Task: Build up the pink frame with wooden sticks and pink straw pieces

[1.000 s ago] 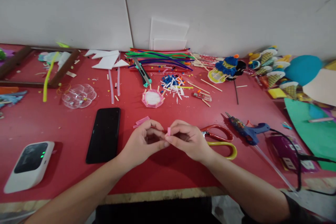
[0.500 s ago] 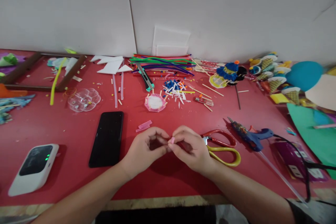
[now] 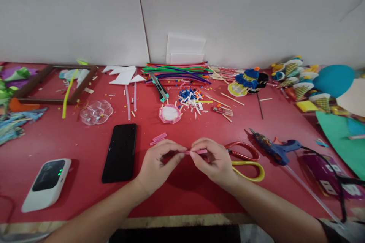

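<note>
Between the fingertips of both hands is a short pink strip [image 3: 202,152], held level above the table's near part. My left hand [image 3: 162,163] pinches its left end. My right hand [image 3: 212,161] pinches it further right, with one end sticking out past the thumb. More pink strips [image 3: 158,138] lie just beyond my left hand. Farther off sits a pink-edged piece with a white centre [image 3: 170,114] and small pale sticks around its rim. Scissors [image 3: 248,171] with one red and one yellow handle lie beside my right hand, partly hidden by it.
A black phone [image 3: 119,152] and a white device [image 3: 47,185] lie to the left. At right is a blue glue gun [image 3: 275,148] with its cord. A cutter [image 3: 159,87], pipe cleaners [image 3: 176,71] and paper scraps [image 3: 194,100] lie toward the wall.
The pink piece, a small folded-looking bit before, now shows as a straight strip between my fingertips. My hands have moved slightly apart. The view has shifted a little.
</note>
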The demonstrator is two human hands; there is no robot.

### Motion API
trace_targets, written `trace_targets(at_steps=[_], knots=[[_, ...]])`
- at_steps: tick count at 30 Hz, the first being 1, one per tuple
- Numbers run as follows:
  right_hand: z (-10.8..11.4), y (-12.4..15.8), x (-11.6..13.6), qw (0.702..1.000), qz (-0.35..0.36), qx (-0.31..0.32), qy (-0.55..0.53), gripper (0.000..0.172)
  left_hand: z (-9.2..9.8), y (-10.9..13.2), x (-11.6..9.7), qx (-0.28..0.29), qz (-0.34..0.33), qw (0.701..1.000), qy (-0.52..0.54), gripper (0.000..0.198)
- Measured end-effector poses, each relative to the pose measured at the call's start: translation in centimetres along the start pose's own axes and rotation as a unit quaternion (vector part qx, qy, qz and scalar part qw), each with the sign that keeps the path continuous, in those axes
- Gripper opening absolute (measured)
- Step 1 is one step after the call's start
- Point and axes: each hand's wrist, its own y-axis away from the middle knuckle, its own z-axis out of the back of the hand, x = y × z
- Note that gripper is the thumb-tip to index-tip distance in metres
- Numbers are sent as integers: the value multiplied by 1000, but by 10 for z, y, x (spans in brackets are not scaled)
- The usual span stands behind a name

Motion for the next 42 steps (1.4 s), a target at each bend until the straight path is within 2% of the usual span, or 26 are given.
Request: trace_targets(at_steps=[3, 7, 12, 16, 20, 23, 33, 38, 42], knots=[[0, -1, 1, 1000, -9, 0, -16, 7, 2, 1, -2, -27, -22, 999, 3, 9], [-1, -1, 0, 997, -54, 3, -48, 5, 4, 3, -2, -34, -3, 999, -4, 10], [-1, 0, -3, 994, -102, -19, -41, 7, 4, 1, 1, -34, 57, 998, 23, 12], [-1, 0, -4, 995, -93, -23, -23, 6, 2, -1, 5, -59, 119, 986, 104, 12], [0, -1, -2, 995, -91, -28, -27, 7, 1, -2, 8, -69, 154, 975, 144, 19], [0, -1, -3, 995, -94, -26, -28, 7, 2, -2, 8, -71, 156, 975, 145, 21], [1, -1, -3, 995, -95, -22, -25, 9, 4, -3, 3, -65, 109, 988, 88, 7], [1, -2, -3, 995, -96, -22, -24, 7, 4, -3, 3, -67, 143, 982, 105, 4], [-1, -2, -4, 993, -113, -13, -31, 10, 4, -4, 4, -73, 180, 975, 109, 12]])
